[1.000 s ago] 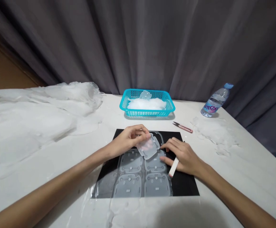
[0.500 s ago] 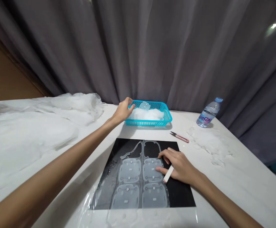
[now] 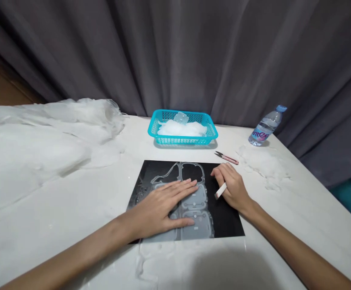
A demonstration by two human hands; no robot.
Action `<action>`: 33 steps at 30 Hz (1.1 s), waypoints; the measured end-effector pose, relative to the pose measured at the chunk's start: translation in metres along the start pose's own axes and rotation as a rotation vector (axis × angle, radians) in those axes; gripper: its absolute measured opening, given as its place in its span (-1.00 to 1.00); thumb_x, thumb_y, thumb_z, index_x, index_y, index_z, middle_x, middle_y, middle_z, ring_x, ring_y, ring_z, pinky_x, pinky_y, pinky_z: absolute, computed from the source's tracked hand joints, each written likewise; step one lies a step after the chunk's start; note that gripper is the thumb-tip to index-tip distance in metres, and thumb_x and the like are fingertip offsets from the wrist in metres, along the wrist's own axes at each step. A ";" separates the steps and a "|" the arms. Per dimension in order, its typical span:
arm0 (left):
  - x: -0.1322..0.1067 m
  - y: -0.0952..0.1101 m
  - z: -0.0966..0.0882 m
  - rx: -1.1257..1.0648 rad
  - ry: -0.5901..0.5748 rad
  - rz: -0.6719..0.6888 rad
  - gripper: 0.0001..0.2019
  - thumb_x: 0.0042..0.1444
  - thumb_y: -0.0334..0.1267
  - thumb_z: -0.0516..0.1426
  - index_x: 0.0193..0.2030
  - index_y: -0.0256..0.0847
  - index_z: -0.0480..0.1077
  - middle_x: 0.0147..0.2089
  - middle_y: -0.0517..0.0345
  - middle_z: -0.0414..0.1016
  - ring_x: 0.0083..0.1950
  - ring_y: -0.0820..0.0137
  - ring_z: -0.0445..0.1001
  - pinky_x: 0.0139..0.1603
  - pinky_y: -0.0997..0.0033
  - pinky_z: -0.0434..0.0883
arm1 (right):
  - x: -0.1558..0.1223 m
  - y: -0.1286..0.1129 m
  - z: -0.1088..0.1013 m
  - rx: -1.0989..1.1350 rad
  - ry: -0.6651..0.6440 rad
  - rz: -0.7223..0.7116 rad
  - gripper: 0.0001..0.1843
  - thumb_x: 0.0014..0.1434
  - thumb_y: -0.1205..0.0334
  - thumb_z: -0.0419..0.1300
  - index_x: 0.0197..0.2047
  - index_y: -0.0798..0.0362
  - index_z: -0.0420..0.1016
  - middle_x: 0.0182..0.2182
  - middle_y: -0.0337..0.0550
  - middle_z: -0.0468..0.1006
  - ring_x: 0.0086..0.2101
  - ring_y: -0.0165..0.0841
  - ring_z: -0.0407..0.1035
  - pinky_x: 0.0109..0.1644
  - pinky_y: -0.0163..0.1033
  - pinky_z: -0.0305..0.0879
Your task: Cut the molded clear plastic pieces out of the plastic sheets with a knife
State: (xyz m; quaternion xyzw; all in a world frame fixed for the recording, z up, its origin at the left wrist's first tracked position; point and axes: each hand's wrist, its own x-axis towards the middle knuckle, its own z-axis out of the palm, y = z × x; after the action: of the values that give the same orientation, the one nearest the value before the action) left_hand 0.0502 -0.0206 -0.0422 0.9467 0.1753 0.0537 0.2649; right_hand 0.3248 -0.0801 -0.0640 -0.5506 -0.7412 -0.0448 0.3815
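Note:
My left hand (image 3: 163,207) lies flat, fingers stretched, on a clear moulded plastic sheet (image 3: 198,229) and covers part of its left column. Rounded-square pieces sit in the sheet, and two outlines at its far end are cut out. Beneath the sheet is a black mat (image 3: 228,219). Over the mat's right side, my right hand (image 3: 233,187) is curled around a slim white stick-like tool (image 3: 220,191) with a reddish mark near its lower end. Its exact kind is unclear. The right fingertips are just off the sheet's right edge.
A blue basket (image 3: 181,141) behind the mat holds translucent pieces. Pink-handled thread snips (image 3: 226,157) lie right of it, with a water bottle (image 3: 265,127) and clear scraps (image 3: 264,163) beyond. A large pile of plastic sheets (image 3: 42,141) covers the left side.
My left hand has come back from the basket and now rests flat on the plastic sheet. My right hand has lifted off the sheet, still holding the white tool. The view has tilted slightly.

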 end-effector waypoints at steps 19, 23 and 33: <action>0.024 -0.007 -0.005 0.125 0.111 0.093 -0.52 0.50 0.02 0.05 0.40 -0.16 0.40 0.47 0.03 0.39 0.36 0.18 0.52 0.40 0.19 0.42 | -0.014 -0.012 -0.017 0.232 0.144 0.097 -0.41 0.57 -0.11 -0.27 -0.14 -0.06 0.51 -0.22 -0.09 0.50 -0.16 -0.20 0.39 0.01 0.02 0.33; 0.027 -0.011 -0.005 0.108 0.102 0.057 -0.44 0.45 0.08 0.11 0.45 -0.13 0.35 0.52 0.08 0.31 0.43 0.16 0.44 0.48 0.18 0.33 | -0.012 -0.026 -0.029 0.610 -0.163 0.200 -0.29 0.50 -0.32 -0.28 -0.07 -0.03 0.54 -0.23 -0.12 0.49 -0.37 -0.34 0.40 -0.29 -0.16 0.38; 0.031 -0.017 -0.005 0.130 0.097 0.080 -0.35 0.37 0.20 0.14 0.45 -0.13 0.35 0.52 0.04 0.32 0.45 0.14 0.42 0.47 0.17 0.33 | 0.002 -0.023 -0.037 0.589 -0.444 0.209 -0.90 0.40 0.19 0.29 -0.08 -0.03 0.64 -0.11 -0.15 0.66 -0.11 -0.31 0.56 -0.04 -0.26 0.47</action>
State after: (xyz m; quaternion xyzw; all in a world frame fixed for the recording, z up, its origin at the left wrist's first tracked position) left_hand 0.0730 0.0063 -0.0465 0.9644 0.1531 0.0987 0.1916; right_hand 0.3242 -0.1060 -0.0284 -0.4862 -0.7267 0.3297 0.3561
